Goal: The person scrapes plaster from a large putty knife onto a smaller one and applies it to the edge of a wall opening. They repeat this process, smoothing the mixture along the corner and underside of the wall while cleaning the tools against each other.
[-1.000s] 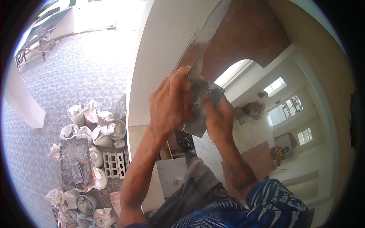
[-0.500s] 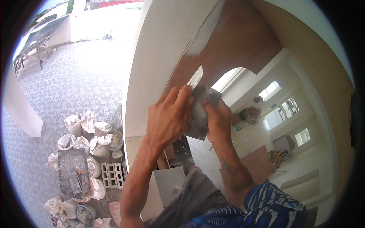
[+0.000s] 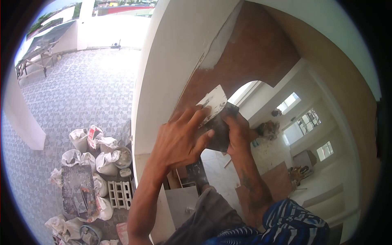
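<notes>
My left hand grips a flat scraper with a pale, putty-smeared blade. Its fingers lie over the blade and the thumb is on the near side. In my right hand is a dark, roughly square plate, with the thumb on top of it. The scraper overlaps the plate's upper part in this view. Just beyond both hands is a reddish-brown board, with a strip of white filler along its joint with the pale wall column.
Down to the left, white sacks, hollow blocks and a mortar-stained board stand on the patterned tile floor. To the right below is a room with windows. A grey panel is beside my legs.
My left hand has tilted and spread its thumb, so the scraper's blade now shows broad side on. The dark plate in my right hand has turned and shows less of its face.
</notes>
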Tool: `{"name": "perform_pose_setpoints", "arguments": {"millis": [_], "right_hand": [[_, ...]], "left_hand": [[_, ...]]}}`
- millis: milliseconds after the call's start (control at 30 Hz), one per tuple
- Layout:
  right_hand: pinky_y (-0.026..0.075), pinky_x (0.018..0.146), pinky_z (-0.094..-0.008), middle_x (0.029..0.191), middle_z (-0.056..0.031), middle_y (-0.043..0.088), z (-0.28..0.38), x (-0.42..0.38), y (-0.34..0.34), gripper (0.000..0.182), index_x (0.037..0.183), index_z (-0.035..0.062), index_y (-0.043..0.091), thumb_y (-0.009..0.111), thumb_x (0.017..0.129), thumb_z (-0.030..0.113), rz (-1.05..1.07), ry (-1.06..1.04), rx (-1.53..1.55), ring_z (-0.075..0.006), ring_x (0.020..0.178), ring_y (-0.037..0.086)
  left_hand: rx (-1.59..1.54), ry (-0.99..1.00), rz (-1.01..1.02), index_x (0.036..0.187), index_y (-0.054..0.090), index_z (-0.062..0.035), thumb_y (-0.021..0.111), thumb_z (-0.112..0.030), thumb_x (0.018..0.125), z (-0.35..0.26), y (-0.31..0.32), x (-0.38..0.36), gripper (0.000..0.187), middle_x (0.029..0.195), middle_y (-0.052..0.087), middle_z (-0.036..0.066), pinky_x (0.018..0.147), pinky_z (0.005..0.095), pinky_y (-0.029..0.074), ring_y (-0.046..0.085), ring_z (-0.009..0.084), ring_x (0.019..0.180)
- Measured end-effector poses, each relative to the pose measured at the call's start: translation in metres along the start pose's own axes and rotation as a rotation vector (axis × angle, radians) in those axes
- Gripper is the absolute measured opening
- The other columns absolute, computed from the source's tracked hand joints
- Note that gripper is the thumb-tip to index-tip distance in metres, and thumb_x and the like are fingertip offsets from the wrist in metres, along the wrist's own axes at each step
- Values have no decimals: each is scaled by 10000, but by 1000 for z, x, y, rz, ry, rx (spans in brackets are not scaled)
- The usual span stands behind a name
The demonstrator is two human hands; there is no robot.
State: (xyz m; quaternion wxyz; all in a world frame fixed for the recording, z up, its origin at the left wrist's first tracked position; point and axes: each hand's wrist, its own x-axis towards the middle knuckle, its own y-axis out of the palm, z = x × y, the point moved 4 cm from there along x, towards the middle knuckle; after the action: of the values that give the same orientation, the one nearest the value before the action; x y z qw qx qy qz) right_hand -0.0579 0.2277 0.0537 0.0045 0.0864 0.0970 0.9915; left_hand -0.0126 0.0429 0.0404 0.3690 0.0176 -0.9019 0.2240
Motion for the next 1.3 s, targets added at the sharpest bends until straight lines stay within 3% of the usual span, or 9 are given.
{"name": "perform_pose_setpoints", "arguments": {"millis": [200, 300, 500, 800, 900, 1000, 1100, 1233, 1300], "right_hand": [[585, 831, -327, 1062, -98, 720, 0, 9, -11, 291, 1198, -37, 668, 681, 934, 86, 60, 65, 108, -189, 929, 714], [586, 843, -335, 1074, -102, 721, 4, 7, -12, 305, 1214, -42, 662, 669, 941, 93, 75, 60, 91, -195, 946, 716], [598, 880, -366, 1133, -124, 713, 11, 5, -7, 335, 1264, -47, 631, 635, 964, 102, 87, 76, 123, -220, 986, 723], [598, 979, -463, 1213, -183, 697, 18, 8, -11, 397, 1340, -45, 566, 626, 986, 125, 110, 224, 260, -301, 1099, 716], [595, 992, -461, 1235, -184, 690, 16, 2, -6, 394, 1346, -35, 568, 620, 989, 123, 11, 227, 178, -304, 1125, 707], [590, 997, -465, 1253, -183, 685, 14, 4, -5, 396, 1348, -37, 577, 623, 991, 129, 121, 237, 248, -303, 1136, 701], [585, 1002, -469, 1265, -180, 681, 26, -3, 2, 408, 1356, -41, 580, 628, 990, 133, -49, 294, 151, -299, 1142, 698], [575, 878, -382, 1146, -127, 694, 34, -4, 12, 403, 1255, -5, 635, 640, 939, 245, 47, 229, 41, -253, 1032, 683], [582, 862, -374, 1169, -155, 679, 28, 2, 4, 380, 1265, -34, 615, 627, 949, 178, 29, 261, 193, -267, 1049, 678]], "left_hand": [[-270, 102, 155, 1574, 384, -77, 708, -49, 758, 8, -13, -8, 879, 1545, 471, 244, 1197, 463, 368, 448, 435, 1426], [-202, 110, 163, 1582, 387, -105, 723, 30, 709, 12, -8, -7, 945, 1570, 462, 197, 1197, 463, 380, 454, 411, 1423], [108, 90, 2, 1517, 513, -214, 630, 148, 772, 5, 8, 0, 837, 1529, 545, 81, 1102, 457, 491, 558, 344, 1320], [166, 99, -77, 1449, 594, -221, 604, 127, 857, 7, 10, -1, 686, 1474, 604, 56, 1056, 446, 523, 588, 313, 1272], [260, 141, -119, 1405, 631, -196, 621, 118, 853, 9, 10, -1, 635, 1442, 631, 56, 1016, 429, 537, 617, 298, 1227], [223, 187, -253, 1345, 671, -167, 640, 107, 843, 11, 15, -2, 574, 1385, 674, 56, 975, 419, 547, 648, 287, 1166], [199, 178, -246, 1417, 615, -241, 671, 61, 844, 19, 17, -4, 650, 1415, 662, 57, 981, 455, 557, 638, 328, 1200], [239, 186, -264, 1402, 626, -250, 688, 44, 839, 26, 20, -5, 639, 1405, 670, 42, 962, 451, 566, 641, 328, 1182], [237, 188, -261, 1396, 631, -255, 694, 39, 836, 25, 18, -6, 636, 1403, 672, 36, 967, 447, 566, 642, 323, 1175]]}}
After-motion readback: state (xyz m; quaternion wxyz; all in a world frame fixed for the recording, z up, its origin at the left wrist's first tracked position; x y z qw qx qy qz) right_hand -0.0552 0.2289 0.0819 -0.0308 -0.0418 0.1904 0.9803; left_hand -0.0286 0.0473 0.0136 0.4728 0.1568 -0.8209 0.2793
